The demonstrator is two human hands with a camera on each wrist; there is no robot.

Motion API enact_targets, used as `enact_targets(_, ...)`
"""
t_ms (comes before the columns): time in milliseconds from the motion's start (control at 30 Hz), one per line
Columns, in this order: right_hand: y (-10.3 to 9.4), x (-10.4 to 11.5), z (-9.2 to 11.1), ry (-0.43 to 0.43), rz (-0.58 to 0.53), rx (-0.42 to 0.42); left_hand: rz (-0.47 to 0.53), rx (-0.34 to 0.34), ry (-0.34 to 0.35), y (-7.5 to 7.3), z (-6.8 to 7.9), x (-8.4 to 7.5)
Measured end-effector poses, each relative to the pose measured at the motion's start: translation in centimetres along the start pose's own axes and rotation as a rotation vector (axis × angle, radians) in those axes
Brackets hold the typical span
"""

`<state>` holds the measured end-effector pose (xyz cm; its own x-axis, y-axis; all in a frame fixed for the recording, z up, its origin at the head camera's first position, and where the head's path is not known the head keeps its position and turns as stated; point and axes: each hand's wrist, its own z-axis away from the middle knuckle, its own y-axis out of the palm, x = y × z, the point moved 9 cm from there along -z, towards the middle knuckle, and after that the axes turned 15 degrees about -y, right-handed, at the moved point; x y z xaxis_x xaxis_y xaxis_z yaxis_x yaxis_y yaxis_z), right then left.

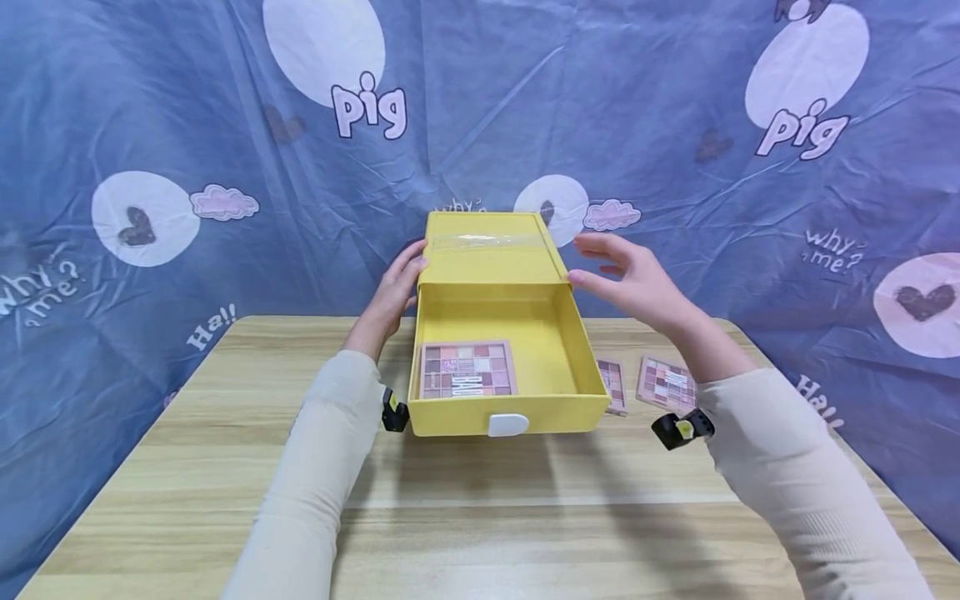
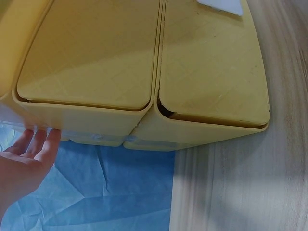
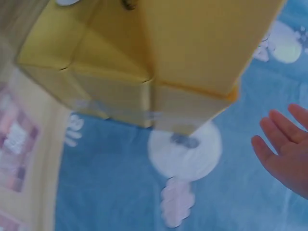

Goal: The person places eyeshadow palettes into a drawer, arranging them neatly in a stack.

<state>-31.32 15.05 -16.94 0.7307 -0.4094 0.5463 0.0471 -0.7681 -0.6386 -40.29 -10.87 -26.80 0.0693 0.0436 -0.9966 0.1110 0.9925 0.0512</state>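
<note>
resting along the side of a yellow drawer unit (image 1: 487, 265) between nine and ten o'clock, the left hand (image 1: 393, 293) shows in the head view with its fingers lightly bent and gripping nothing. the right hand (image 1: 636, 282) is held out between two and three o'clock of the unit, empty, fingers extended and apart; its thumb tip lies at the unit's edge, and i cannot tell whether it touches. the unit stands on a wooden table (image 1: 210, 508), a strip of clear tape (image 1: 480, 240) across its top. its open drawer (image 1: 450, 417) juts towards six o'clock, with a white tab (image 1: 508, 425) on its front, and inside, at eight o'clock, lies a makeup palette (image 1: 467, 369). two more, a nearer palette (image 1: 613, 385) and a farther palette (image 1: 666, 385), lie on the table towards four o'clock, beside each other. a printed blue cloth (image 1: 187, 108) hangs at twelve.

in the left wrist view, the left hand sits at eight o'clock, fingertips against the unit's side. two closed drawer fronts (image 2: 91, 53) fill eleven to one o'clock; blue cloth spreads at seven.

in the right wrist view, which is blurred, the right hand is between three and four o'clock, its visible fingers spread, loosely curved and clear of the unit at twelve. palettes show at eight and nine.
</note>
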Motion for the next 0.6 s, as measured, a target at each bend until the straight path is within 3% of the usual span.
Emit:
enact_targets(267, -0.2, -4.4, 3.1, 0.139, -0.04, -0.081, -0.002, -0.004, -0.005, 0.1, 0.1, 0.0)
enact_targets(600, 1.2, -8.7, 6.0, 0.141, -0.083, -0.15, -0.003, 0.003, -0.002, 0.1, 0.0, 0.0)
